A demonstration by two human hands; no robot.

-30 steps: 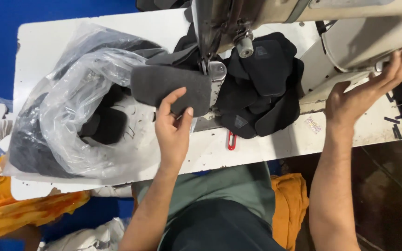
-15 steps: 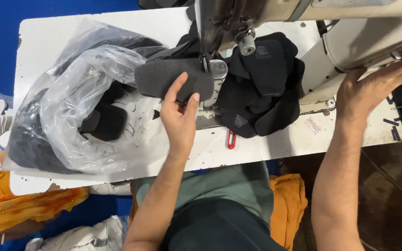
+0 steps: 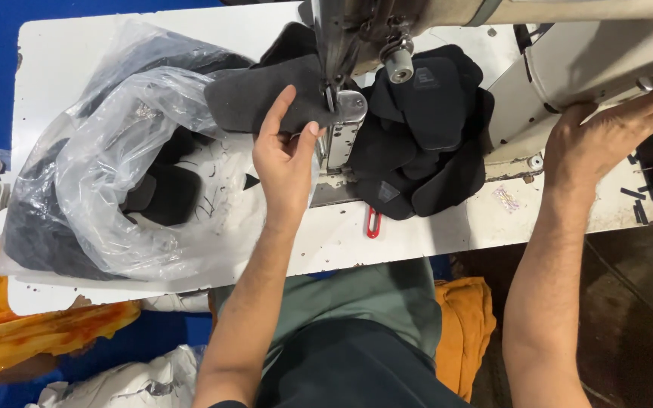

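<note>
Fingers of left hand [image 3: 287,162] on flat felt-like dark panel [image 3: 262,102], crinkled clear plastic bag [image 3: 126,166]

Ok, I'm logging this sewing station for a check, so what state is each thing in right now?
Left hand: fingers flat on the dark fabric piece, pressing it down.
Dark fabric piece: lying flat, one end under the sewing machine head.
Right hand: resting on the machine's right end.
Clear plastic bag: open, crumpled, dark pieces inside.
Pile of black pieces: heaped loosely beside the needle.
Red clip: lying loose on the table.
</note>
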